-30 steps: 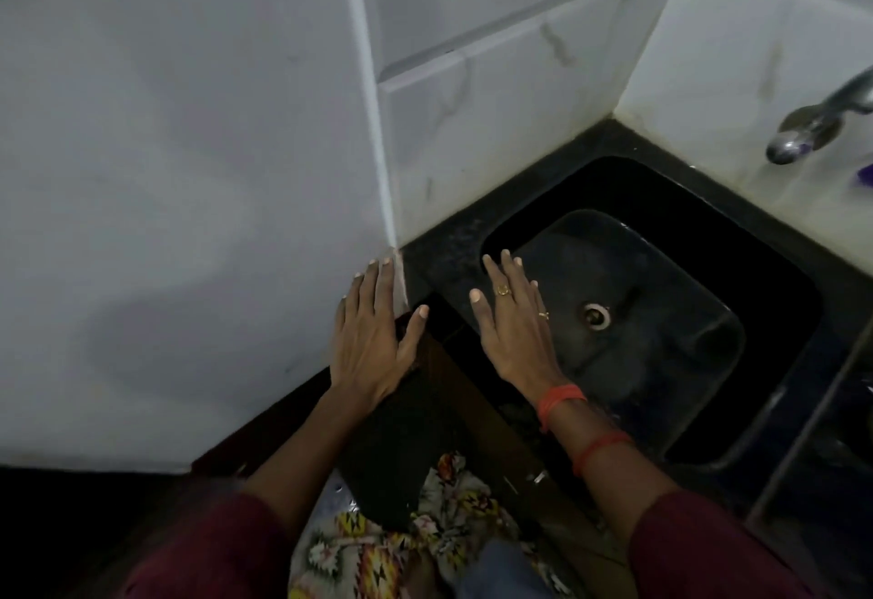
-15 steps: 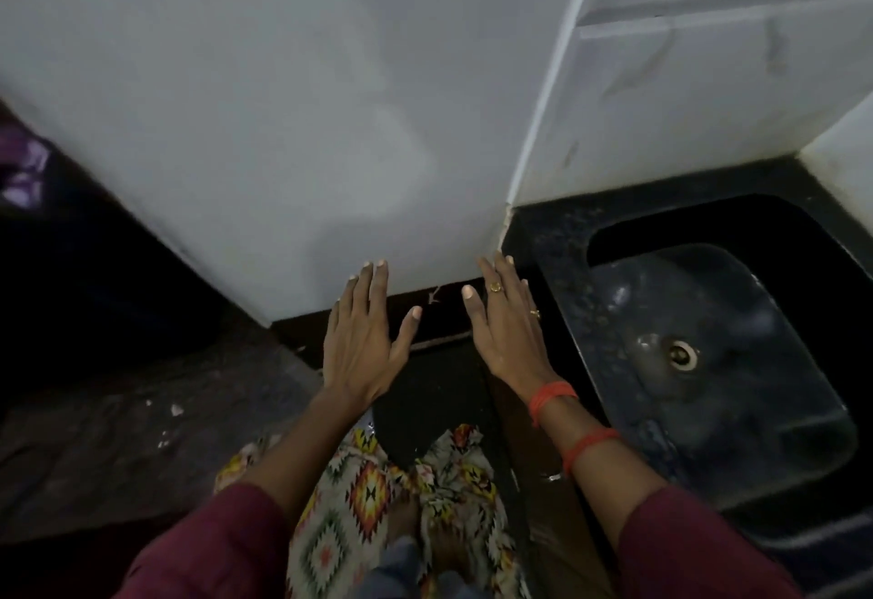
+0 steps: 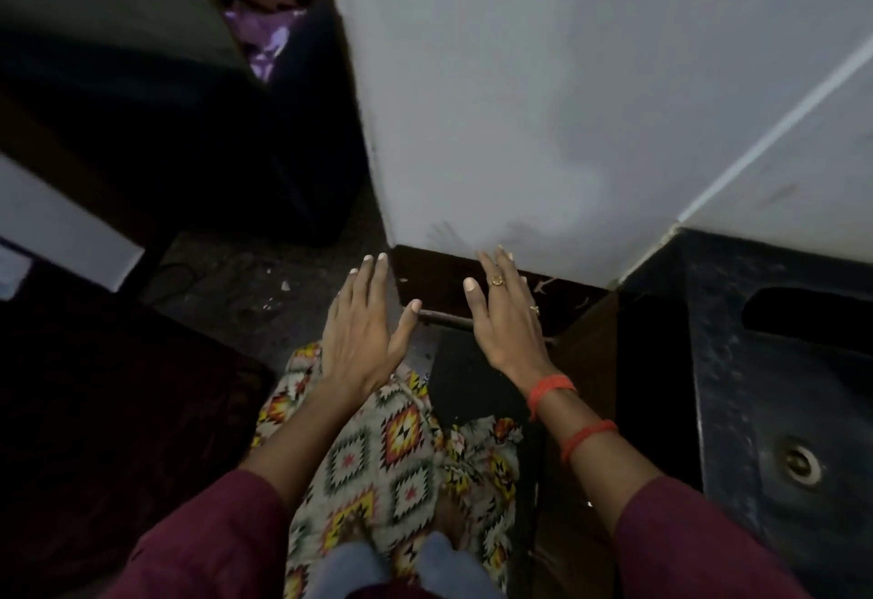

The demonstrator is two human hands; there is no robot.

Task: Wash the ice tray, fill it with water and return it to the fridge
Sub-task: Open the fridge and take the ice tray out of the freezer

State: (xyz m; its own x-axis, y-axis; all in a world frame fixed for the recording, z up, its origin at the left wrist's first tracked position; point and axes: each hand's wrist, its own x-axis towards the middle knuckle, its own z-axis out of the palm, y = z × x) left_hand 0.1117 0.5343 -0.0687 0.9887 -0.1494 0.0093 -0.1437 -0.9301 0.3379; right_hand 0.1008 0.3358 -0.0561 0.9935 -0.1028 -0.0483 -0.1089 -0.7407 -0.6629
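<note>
No ice tray is in view. My left hand point(image 3: 366, 331) is held out flat in front of me, fingers spread, holding nothing. My right hand point(image 3: 508, 315) is beside it, also flat and empty, with rings on two fingers and red bands on the wrist. Its fingertips reach the bottom edge of a white wall panel point(image 3: 543, 102). The dark sink point(image 3: 793, 409) with its round drain point(image 3: 801, 463) lies at the right edge, apart from both hands.
A dark floor point(image 3: 245, 286) with small white crumbs lies to the left. A dark gap with something purple point(image 3: 267, 38) opens at the upper left. A white-edged object point(image 3: 61, 230) sits at the far left. My patterned clothing point(image 3: 392, 452) fills the bottom centre.
My view has swung left: the sink has slid to the right edge, the tap is gone from view, and the floor and dark gap on the left have come in. Both hands stay flat and empty.
</note>
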